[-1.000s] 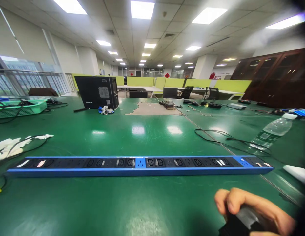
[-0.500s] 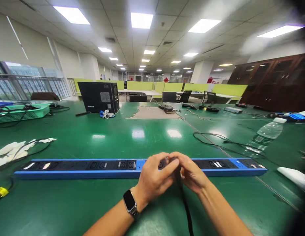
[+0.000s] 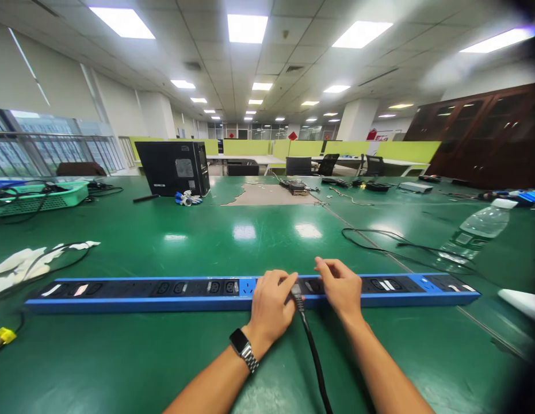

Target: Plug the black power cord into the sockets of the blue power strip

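Observation:
A long blue and black power strip (image 3: 164, 306) lies across the green table in front of me. My left hand (image 3: 271, 305), with a watch on the wrist, is closed around the side of a dark power plug (image 3: 298, 298) over the middle of the strip. From the plug a thick black cord (image 3: 316, 356) runs down toward me. To the right of the plug, clear of it, my right hand (image 3: 341, 287) hovers above the strip with its fingers curled and drawn together. Whatever its fingertips may hold is too small or hidden to make out.
A plastic water bottle (image 3: 478, 233) and a thin black cable (image 3: 375, 244) lie to the right. Crumpled white material (image 3: 23, 264) is at the left, below a green basket (image 3: 73, 195). A black computer case (image 3: 172, 169) stands farther back beside gloves (image 3: 188, 198).
My hands were together around the plug. My right hand has let go and moved right and up, while my left keeps the plug, which now shows above the strip.

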Available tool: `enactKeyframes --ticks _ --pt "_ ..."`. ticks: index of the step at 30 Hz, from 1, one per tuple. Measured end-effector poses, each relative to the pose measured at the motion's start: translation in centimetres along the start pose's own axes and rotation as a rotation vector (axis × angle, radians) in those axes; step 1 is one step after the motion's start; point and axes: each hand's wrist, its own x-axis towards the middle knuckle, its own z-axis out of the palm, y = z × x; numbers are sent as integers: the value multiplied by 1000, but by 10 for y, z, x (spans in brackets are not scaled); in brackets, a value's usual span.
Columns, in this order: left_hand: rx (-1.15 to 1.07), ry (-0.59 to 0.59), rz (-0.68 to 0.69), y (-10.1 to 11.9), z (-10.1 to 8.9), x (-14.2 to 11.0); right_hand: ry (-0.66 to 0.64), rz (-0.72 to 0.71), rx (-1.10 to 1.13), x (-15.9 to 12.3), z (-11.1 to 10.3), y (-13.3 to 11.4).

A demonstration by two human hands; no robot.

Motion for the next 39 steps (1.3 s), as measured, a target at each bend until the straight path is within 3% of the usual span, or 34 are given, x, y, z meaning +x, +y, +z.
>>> enactKeyframes --ticks 4,9,14,26,32,35,37,39 --pt "2 -43 -82 3 14 8 36 -73 -176 4 -5 22" --pt "34 -67 -168 0 17 17 20 -87 -201 -1 -6 21" --pt "37 -151 -148 1 15 20 56 -70 -260 0 0 21" --pt "150 -176 -135 9 11 19 47 -52 -337 -2 2 24" --pt "114 -108 -160 11 21 16 73 -26 -460 -3 6 24" --pt "-76 73 -290 8 19 18 78 1 -516 -3 6 23" --pt "-218 213 -363 -3 2 19 63 38 -547 -2 6 22" --pt "-254 298 -374 -25 -30 16 36 78 -564 -1 6 20"
